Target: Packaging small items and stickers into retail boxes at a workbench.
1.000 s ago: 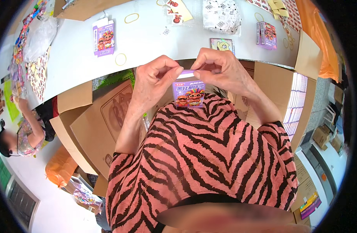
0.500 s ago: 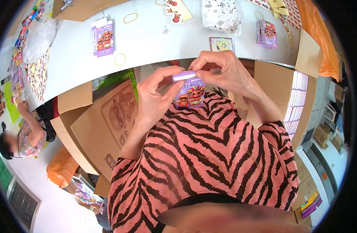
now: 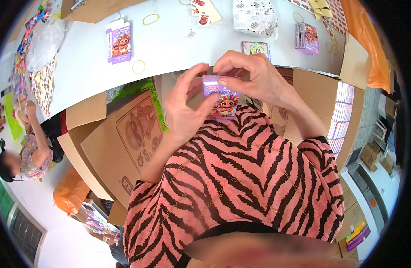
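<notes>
Purple box (image 3: 227, 101) looked light, probably crushable card, so I favoured edges: right hand (image 3: 253, 75) pinched its top, left hand (image 3: 184, 105) loosely spread, near the bench's (image 3: 169, 47) front edge.

On the white table (image 3: 169, 44), there are rubber bands (image 3: 138, 73), some stickers (image 3: 202, 19) and a bundle (image 3: 254, 20) of white packets. A clear bag (image 3: 45, 44) lies toward the left end. Beside the table stands a brown carton (image 3: 118, 143), and near it an orange bag (image 3: 71, 193). Farther left is a co-worker (image 3: 35, 154) in a floral shirt.
</notes>
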Motion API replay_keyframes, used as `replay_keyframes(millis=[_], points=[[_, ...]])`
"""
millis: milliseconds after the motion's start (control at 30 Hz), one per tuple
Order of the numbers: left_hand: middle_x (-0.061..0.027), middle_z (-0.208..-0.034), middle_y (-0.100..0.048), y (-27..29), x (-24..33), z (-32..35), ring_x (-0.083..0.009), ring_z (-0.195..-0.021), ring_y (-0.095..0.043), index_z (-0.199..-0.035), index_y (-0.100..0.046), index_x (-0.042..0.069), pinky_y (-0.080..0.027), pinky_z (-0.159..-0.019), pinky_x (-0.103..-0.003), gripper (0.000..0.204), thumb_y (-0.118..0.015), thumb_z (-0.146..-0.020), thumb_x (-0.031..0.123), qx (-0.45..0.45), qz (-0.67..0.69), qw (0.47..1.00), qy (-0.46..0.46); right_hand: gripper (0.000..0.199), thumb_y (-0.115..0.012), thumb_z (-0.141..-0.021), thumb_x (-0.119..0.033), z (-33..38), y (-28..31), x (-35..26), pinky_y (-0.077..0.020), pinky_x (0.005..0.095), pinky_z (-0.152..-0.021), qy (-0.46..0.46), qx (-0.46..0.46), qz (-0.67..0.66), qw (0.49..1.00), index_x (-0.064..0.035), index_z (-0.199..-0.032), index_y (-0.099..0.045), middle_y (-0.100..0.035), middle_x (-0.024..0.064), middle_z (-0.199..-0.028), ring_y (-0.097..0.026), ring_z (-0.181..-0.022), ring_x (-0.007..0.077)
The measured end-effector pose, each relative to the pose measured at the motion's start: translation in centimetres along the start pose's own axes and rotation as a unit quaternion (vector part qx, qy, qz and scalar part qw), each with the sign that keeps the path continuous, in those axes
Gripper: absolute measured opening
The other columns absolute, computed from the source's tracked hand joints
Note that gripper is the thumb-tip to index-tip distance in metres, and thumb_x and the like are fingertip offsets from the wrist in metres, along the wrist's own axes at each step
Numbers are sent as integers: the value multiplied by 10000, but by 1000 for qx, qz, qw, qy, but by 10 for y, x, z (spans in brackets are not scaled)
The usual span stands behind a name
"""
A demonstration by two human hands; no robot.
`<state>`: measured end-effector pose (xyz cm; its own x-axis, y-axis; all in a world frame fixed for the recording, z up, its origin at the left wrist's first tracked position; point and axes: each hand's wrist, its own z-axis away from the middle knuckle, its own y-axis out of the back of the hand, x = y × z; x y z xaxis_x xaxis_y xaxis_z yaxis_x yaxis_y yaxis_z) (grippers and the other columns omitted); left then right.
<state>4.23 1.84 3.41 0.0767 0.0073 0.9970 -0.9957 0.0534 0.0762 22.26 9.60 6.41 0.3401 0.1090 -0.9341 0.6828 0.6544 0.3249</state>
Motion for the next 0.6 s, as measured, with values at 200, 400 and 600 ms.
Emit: replay_keyframes(millis=[200, 400, 600], points=[[-194, -1261, -415, -19, -11, -2, -332, -1047, -523, -1373, -190, -43, -453, -866, -396, 1100, -859, -548, 243, -24, -176, 984, 10, 237, -617, -823, -53, 0, 0, 4, -475, 216, -606, -41, 94, -17, 995, -63, -1057, -578, -649, 28, -819, -569, -700, 54], [-210, -1139, -474, -37, -22, -25, -360, -973, -527, -1348, -258, -53, -451, -811, -400, 986, -819, -559, 135, 70, -241, 964, -85, 261, -604, -826, -39, -6, -3, -5, -468, 205, -604, -27, 179, -9, 983, -56, -1085, -577, -635, 17, -801, -550, -690, 44], [-167, -1023, -525, -13, -15, -39, -316, -891, -577, -1308, -354, 10, -496, -710, -376, 844, -801, -598, 106, 46, -331, 926, -177, 278, -602, -813, -22, -13, 16, -9, -479, 215, -631, 11, 110, -3, 994, -55, -1089, -613, -634, 31, -809, -564, -715, 56]])
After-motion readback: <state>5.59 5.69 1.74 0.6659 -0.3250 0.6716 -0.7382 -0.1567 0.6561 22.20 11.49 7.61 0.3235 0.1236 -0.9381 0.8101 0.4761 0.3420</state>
